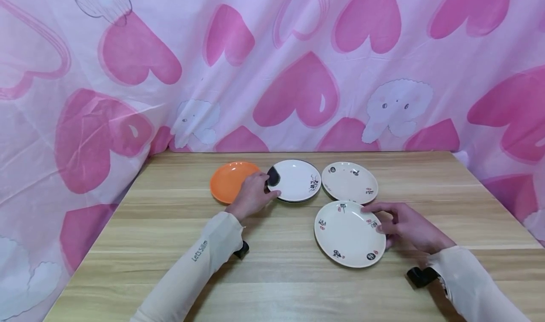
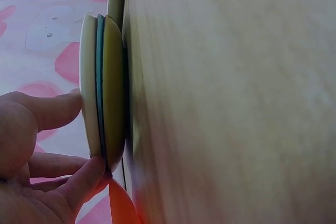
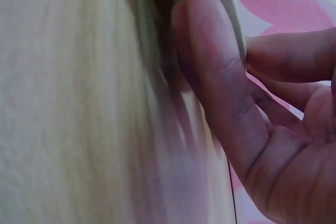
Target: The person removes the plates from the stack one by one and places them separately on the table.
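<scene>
Cream plate (image 1: 350, 236) in the right hand (image 1: 408, 227), white plate (image 1: 294, 182) at the left.
Nearer, the cream round, marked black and red, faces up above the table (image 1: 272, 284), its right rim pinched between thumb and fingers; beyond, the left hand (image 1: 253, 195), narrowly parted, grips the white, black-patched plate's left rim, face up, circular.

Pale wood-grain table (image 1: 281, 246) standing wide, grain running parallel to far edge. Pink printed cloth (image 1: 268, 71) hanging behind far edge like wall, creasing softly, continuing past left and right edges. Large deeper-pink hearts (image 1: 298, 95) and white fluffy cartoon figures (image 1: 396, 107) spreading across cloth. Soft, even light brightening table and cloth.
</scene>
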`<action>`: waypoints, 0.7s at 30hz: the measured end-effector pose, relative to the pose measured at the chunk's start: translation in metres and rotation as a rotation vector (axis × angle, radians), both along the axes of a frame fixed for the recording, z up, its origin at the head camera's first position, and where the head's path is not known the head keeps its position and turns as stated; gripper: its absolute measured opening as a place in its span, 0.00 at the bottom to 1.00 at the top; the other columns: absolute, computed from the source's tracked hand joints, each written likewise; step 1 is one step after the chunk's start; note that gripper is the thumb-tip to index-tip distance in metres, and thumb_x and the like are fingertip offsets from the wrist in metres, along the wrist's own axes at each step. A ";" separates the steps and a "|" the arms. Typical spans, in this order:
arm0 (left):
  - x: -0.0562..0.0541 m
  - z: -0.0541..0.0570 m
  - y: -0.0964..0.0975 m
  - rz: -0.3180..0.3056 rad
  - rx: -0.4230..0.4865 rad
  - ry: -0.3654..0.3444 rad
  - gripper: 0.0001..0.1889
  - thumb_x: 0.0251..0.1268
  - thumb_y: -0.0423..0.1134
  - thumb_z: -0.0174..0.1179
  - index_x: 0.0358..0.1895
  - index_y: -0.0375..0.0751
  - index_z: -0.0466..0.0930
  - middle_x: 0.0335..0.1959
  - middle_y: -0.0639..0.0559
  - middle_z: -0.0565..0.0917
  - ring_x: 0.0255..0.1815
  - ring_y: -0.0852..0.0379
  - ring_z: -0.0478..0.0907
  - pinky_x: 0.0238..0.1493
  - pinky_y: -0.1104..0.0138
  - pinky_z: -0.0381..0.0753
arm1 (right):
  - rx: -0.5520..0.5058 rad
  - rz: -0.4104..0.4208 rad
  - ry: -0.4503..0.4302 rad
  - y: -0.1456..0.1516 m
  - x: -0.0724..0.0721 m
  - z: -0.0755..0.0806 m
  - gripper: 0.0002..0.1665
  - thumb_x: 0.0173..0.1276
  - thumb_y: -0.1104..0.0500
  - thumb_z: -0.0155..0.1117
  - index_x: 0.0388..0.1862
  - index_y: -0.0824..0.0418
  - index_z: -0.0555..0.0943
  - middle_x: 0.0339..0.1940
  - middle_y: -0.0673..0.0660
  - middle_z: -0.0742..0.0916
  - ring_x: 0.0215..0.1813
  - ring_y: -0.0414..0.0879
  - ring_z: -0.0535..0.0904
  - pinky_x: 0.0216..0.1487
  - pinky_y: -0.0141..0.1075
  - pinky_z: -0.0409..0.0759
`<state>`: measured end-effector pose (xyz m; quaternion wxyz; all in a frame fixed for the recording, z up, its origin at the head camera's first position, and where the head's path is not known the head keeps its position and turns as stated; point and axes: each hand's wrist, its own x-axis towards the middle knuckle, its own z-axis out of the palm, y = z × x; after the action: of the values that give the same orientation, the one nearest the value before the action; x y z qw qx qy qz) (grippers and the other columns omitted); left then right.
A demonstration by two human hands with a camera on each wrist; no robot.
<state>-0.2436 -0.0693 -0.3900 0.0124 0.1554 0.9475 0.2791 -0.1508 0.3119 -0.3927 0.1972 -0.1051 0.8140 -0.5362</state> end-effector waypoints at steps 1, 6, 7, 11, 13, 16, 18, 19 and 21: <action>0.000 0.000 0.000 0.002 0.001 -0.003 0.26 0.65 0.48 0.68 0.57 0.30 0.80 0.59 0.39 0.81 0.59 0.45 0.77 0.61 0.56 0.79 | -0.001 0.004 0.002 0.000 0.000 -0.001 0.32 0.65 0.70 0.61 0.70 0.68 0.71 0.74 0.73 0.61 0.32 0.47 0.86 0.30 0.45 0.87; 0.000 -0.001 0.000 0.010 0.000 -0.009 0.27 0.65 0.48 0.67 0.59 0.30 0.79 0.58 0.39 0.81 0.57 0.46 0.77 0.60 0.57 0.79 | 0.014 0.022 0.023 0.003 0.001 -0.002 0.33 0.66 0.70 0.61 0.70 0.68 0.71 0.72 0.75 0.64 0.32 0.46 0.86 0.29 0.45 0.87; 0.000 -0.001 0.000 0.009 -0.002 -0.009 0.28 0.65 0.48 0.67 0.59 0.30 0.79 0.59 0.39 0.81 0.57 0.46 0.77 0.60 0.57 0.79 | 0.020 0.024 0.027 0.003 0.001 -0.002 0.33 0.65 0.69 0.62 0.70 0.68 0.71 0.71 0.75 0.65 0.31 0.45 0.86 0.29 0.44 0.87; -0.001 0.000 0.000 0.008 -0.004 -0.010 0.29 0.65 0.49 0.67 0.61 0.29 0.78 0.58 0.39 0.81 0.57 0.46 0.77 0.60 0.57 0.79 | 0.070 0.032 0.060 0.004 0.000 0.000 0.32 0.65 0.68 0.63 0.70 0.66 0.73 0.67 0.74 0.70 0.29 0.43 0.83 0.28 0.40 0.85; -0.001 0.001 0.000 0.013 -0.002 -0.011 0.29 0.65 0.49 0.67 0.61 0.29 0.77 0.58 0.39 0.81 0.57 0.46 0.77 0.60 0.57 0.79 | 0.083 0.042 0.070 0.004 0.000 0.000 0.32 0.65 0.68 0.64 0.69 0.66 0.74 0.68 0.74 0.71 0.30 0.43 0.83 0.30 0.39 0.85; -0.001 0.001 0.000 0.012 -0.001 -0.008 0.28 0.65 0.49 0.67 0.60 0.30 0.78 0.57 0.39 0.81 0.56 0.46 0.77 0.59 0.57 0.79 | 0.092 0.055 0.074 0.005 -0.002 0.000 0.31 0.65 0.68 0.65 0.68 0.67 0.74 0.70 0.75 0.71 0.36 0.42 0.85 0.35 0.39 0.86; -0.001 0.000 0.000 0.010 -0.007 -0.008 0.28 0.65 0.49 0.67 0.60 0.30 0.78 0.57 0.39 0.81 0.56 0.46 0.77 0.60 0.57 0.78 | 0.101 0.062 0.074 0.005 -0.003 0.000 0.31 0.64 0.68 0.65 0.67 0.68 0.74 0.70 0.75 0.71 0.37 0.42 0.85 0.37 0.37 0.86; -0.001 0.000 0.000 0.010 -0.009 -0.010 0.28 0.65 0.49 0.67 0.60 0.30 0.78 0.57 0.39 0.81 0.56 0.46 0.76 0.60 0.57 0.78 | 0.103 0.064 0.072 0.006 -0.004 -0.001 0.31 0.64 0.68 0.66 0.67 0.69 0.74 0.70 0.75 0.72 0.37 0.42 0.85 0.37 0.36 0.86; -0.001 0.000 0.000 0.010 -0.011 -0.014 0.28 0.65 0.49 0.67 0.60 0.30 0.79 0.57 0.39 0.81 0.56 0.46 0.76 0.59 0.57 0.78 | 0.123 0.066 0.080 0.006 -0.004 -0.001 0.31 0.63 0.68 0.67 0.66 0.69 0.75 0.69 0.75 0.73 0.36 0.40 0.84 0.37 0.34 0.85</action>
<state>-0.2447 -0.0689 -0.3903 0.0187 0.1484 0.9497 0.2751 -0.1552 0.3181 -0.3938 0.1884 -0.1409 0.8487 -0.4736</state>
